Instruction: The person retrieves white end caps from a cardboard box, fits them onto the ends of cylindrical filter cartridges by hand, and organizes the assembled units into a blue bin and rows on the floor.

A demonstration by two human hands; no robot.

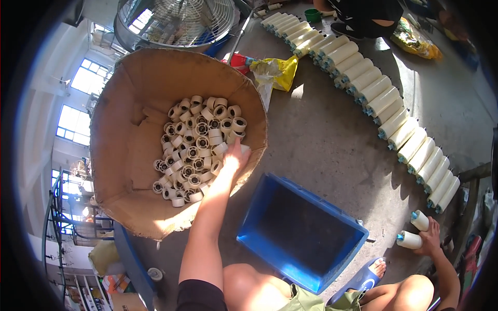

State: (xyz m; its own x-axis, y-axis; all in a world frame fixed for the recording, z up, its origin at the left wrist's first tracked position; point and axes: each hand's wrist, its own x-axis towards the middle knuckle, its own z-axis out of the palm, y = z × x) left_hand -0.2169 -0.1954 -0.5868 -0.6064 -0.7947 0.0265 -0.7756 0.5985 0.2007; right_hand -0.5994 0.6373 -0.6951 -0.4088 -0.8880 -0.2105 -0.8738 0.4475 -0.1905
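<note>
My left hand [236, 158] reaches into a big cardboard box [122, 155] filled partly with short white ring-shaped pieces [193, 153]. Its fingers are closed around one white ring [245, 150] near the box's right wall. Low on the right, my right hand [430, 238] is down near the floor with its fingers curled at the ends of two white rollers with blue tips. It grips the lower white roller [409, 240], while the upper roller [419, 221] lies against the fingertips. Part of the right hand's grip is hidden.
A blue plastic crate [303, 228] stands before my knees. A long curved row of white rollers [373, 88] lies on the floor. Behind the box is a large fan [176, 23]. A yellow bag [284, 72] lies beside it. Another person [365, 18] crouches far right.
</note>
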